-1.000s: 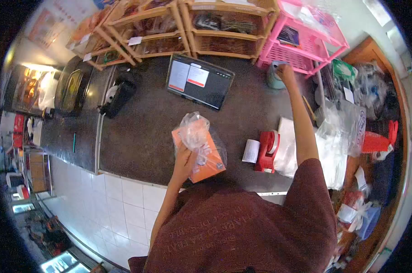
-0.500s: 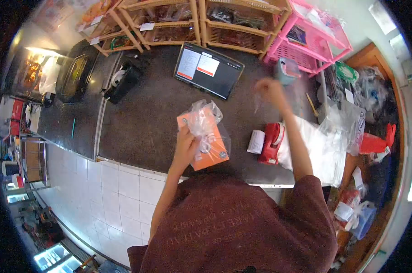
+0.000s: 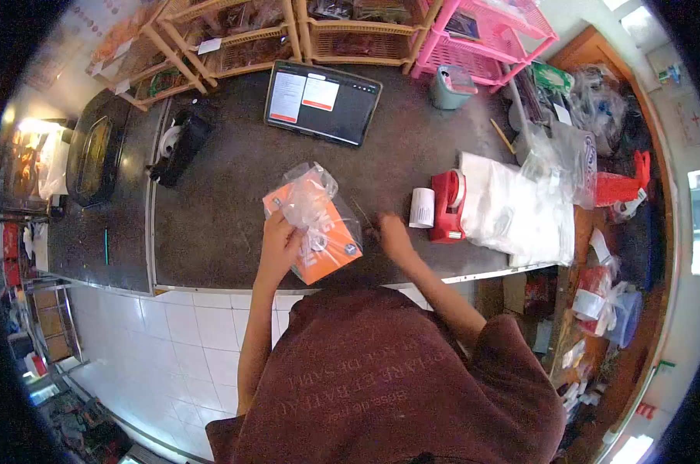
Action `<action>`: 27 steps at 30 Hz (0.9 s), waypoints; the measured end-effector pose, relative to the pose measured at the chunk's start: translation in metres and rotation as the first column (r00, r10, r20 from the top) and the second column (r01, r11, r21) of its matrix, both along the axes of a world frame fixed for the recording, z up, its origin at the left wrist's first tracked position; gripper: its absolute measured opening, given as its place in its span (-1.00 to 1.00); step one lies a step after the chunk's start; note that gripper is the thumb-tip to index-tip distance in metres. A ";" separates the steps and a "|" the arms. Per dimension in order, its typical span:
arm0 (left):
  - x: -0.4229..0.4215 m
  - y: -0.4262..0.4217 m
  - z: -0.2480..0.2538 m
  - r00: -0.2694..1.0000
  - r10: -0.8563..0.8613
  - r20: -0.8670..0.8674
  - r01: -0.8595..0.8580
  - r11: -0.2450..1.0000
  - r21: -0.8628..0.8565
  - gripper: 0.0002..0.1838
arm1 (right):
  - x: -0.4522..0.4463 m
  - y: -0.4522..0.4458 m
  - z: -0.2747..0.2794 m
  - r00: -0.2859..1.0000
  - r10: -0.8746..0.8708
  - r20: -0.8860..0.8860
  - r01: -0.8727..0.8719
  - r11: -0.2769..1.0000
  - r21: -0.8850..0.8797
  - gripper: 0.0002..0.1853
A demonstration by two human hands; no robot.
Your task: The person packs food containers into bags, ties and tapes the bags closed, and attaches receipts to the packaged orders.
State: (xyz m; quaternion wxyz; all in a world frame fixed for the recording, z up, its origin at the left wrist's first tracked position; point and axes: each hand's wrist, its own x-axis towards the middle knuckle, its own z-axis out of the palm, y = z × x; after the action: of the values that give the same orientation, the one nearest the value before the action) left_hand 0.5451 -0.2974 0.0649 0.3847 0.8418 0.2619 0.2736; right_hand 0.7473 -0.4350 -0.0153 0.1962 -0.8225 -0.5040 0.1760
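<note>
An orange box (image 3: 328, 246) lies tilted inside a clear plastic bag (image 3: 310, 203) near the counter's front edge. My left hand (image 3: 282, 238) is closed on the gathered plastic at the box's left side. To the right of the box, my right hand (image 3: 389, 233) has its fingers pressed together, with a thin strand-like thing showing at the fingertips; it is too small to name. The two hands are apart.
A tablet (image 3: 323, 103) stands behind the bag. Right of my right hand are a paper roll (image 3: 422, 208), a red tape dispenser (image 3: 448, 207) and white plastic bags (image 3: 512, 213). A grey-green container (image 3: 451, 90) stands near the pink rack (image 3: 485, 52). A black device (image 3: 181, 147) is at left.
My right hand has come from the grey-green container down and left to beside the orange box. My left hand still grips the plastic bag. The camera view has shifted slightly.
</note>
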 end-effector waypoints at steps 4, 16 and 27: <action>-0.002 -0.001 0.003 0.998 -0.032 -0.054 0.032 0.999 0.006 -0.80 | -0.009 -0.006 -0.047 0.984 0.007 0.179 -0.018 0.998 0.057 -0.80; -0.001 0.003 0.025 0.965 -0.111 -0.235 0.208 0.874 0.440 -0.75 | 0.043 0.037 0.037 0.753 0.164 -0.637 -0.046 0.979 0.198 -0.81; -0.002 0.012 0.022 0.990 -0.133 -0.050 0.142 0.917 0.373 -0.79 | -0.019 0.081 0.087 0.690 0.698 -0.192 -0.557 0.680 0.477 -0.73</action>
State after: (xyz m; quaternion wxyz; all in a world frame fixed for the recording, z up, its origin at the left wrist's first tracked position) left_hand 0.5433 -0.2858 0.0868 0.2314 0.9193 0.1496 0.2809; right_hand 0.7281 -0.3538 0.0721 0.3666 -0.4926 -0.7385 0.2785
